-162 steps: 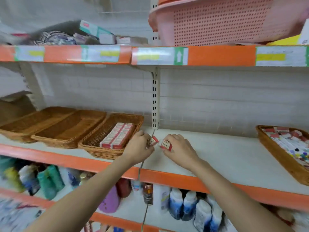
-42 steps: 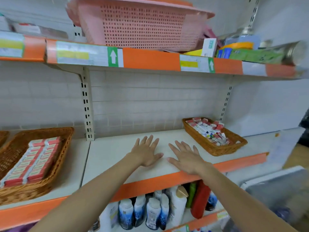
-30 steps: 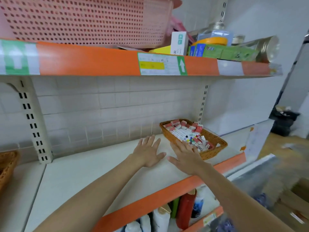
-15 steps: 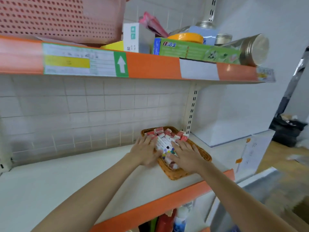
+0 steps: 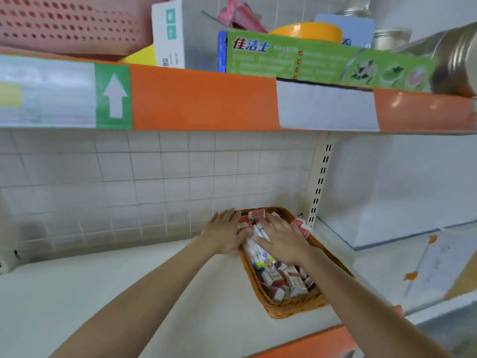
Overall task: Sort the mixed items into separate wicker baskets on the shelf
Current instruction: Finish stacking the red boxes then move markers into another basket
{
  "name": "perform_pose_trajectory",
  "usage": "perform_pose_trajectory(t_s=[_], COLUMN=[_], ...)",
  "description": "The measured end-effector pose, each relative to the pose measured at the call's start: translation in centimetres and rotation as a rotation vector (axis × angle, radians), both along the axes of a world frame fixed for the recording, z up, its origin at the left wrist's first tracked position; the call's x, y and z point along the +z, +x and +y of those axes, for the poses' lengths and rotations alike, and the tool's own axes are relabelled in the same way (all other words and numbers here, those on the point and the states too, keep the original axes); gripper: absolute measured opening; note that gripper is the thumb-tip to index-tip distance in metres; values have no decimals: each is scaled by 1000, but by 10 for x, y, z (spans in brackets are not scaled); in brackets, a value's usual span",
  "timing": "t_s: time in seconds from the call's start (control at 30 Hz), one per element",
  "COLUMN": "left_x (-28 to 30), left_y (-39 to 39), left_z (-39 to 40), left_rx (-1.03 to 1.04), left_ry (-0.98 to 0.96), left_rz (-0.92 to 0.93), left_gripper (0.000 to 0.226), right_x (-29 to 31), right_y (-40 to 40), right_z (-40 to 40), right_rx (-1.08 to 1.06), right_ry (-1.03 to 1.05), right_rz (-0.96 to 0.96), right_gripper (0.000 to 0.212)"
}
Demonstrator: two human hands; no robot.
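Head: white shelf point(image 5: 116, 301), tiled wall point(image 5: 154, 182)

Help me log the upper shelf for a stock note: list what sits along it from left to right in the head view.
Pink perforated basket → white box with teal marks → green box with red lettering → shiny metal can, lying on its side at the far right.

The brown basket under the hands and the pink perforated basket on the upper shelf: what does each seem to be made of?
The brown woven basket looks like wicker or rattan with a matt finish: interlaced strands show along its rim. The pink perforated basket looks like moulded plastic, smooth, with regular rows of punched holes; blur leaves its sheen unclear.
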State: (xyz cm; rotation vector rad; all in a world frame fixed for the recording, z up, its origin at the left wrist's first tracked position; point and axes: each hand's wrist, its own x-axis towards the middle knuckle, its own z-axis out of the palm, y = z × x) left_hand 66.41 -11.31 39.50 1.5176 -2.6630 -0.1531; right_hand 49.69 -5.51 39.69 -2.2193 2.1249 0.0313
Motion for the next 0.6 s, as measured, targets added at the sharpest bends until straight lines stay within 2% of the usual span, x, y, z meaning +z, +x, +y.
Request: perform_pose_trajectory(t_s=[0.13,0.37,0.5,0.6], left_x=[3,1,0,3], left_y=[-8,-20,-23,-26], left_z=[-21,-41,-40,-36], left_rx=[-27,-79,-52,-49], left_ry=[-18,-41,-42,-67], left_rz=[33,41,43,89], left_gripper=[62,28,25,26], right_x=[1,2,2,1], right_y=[-4,-5,-2,-3], right_z=[-34,-67,-71,-64], right_rx=[16,81,53,63], right_ry=[-75,-141,-200,-262], right_rz=[-17,24,101,109], right_gripper=[66,59,40,34])
